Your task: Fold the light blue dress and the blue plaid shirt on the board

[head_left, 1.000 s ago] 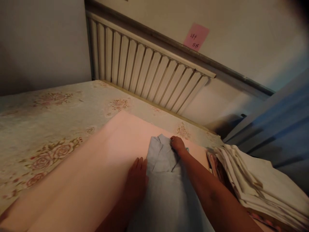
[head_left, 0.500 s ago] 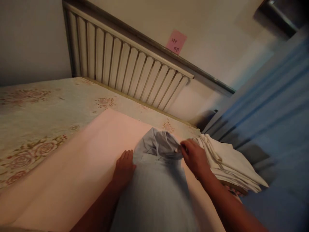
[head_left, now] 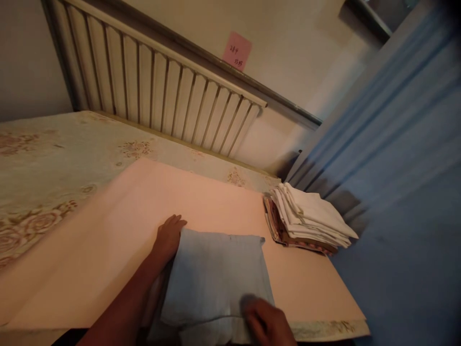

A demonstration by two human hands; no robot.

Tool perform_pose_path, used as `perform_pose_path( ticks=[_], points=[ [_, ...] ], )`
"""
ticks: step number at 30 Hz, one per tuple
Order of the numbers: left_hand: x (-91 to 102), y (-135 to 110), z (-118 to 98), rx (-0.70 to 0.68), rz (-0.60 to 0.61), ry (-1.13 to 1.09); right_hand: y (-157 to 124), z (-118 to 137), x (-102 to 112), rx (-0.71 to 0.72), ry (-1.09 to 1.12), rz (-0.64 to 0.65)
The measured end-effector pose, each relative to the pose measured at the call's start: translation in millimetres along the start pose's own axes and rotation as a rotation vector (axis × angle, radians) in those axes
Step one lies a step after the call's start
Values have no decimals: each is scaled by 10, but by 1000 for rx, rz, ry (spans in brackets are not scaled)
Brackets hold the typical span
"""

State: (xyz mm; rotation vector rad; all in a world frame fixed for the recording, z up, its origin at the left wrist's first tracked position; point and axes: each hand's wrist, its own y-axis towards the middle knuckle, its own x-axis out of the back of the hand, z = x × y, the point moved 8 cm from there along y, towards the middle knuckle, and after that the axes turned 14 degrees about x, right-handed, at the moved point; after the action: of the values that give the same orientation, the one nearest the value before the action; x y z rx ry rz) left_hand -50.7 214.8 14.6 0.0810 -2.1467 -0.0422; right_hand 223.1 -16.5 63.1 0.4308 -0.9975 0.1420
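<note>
A light blue-grey cloth [head_left: 216, 274] lies folded over, with a straight far edge and a loose fold along its near side. My left hand [head_left: 168, 238] is open beside its far left corner, the fingers stretched forward over the pink sheet [head_left: 201, 197] below. Near the cloth's right front part, my right hand [head_left: 268, 319] is closed, its fingers curled around a blurred greyish edge of the cloth. Motion smears the fingertips there.
A stack of folded white cloths [head_left: 313, 211] sits to the right, with brown and patterned fabric beneath it. Behind the floral bed cover [head_left: 108, 139] stands a white radiator [head_left: 158, 86]. A blue curtain [head_left: 396, 168] hangs on the right, and a pink note [head_left: 236, 50] is on the wall.
The bunched far end of the cloth now lies flat with a straight edge. My right hand has moved from the far right corner toward me; the left stays at the left edge.
</note>
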Motion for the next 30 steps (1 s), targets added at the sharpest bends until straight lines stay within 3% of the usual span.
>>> perform_pose_path(
  ticks=[5, 8, 11, 20, 26, 30],
  points=[
    [139, 68, -63, -25, 40, -48, 295, -763, 546, -336, 102, -266],
    [257, 84, -40, 70, 82, -63, 413, -1191, 612, -538, 301, -439],
    [332, 46, 10, 177, 121, -105, 537, -1456, 562, -663, 470, -546],
    [432, -70, -74, 199, 151, -271, 832, -1576, 376, -693, 636, -512],
    [272, -64, -52, 238, 238, -255, 951, -1539, 307, -634, 667, -444],
    [203, -40, -17, 234, 221, -230, 1008, -1565, 241, -565, 584, -404]
  ],
)
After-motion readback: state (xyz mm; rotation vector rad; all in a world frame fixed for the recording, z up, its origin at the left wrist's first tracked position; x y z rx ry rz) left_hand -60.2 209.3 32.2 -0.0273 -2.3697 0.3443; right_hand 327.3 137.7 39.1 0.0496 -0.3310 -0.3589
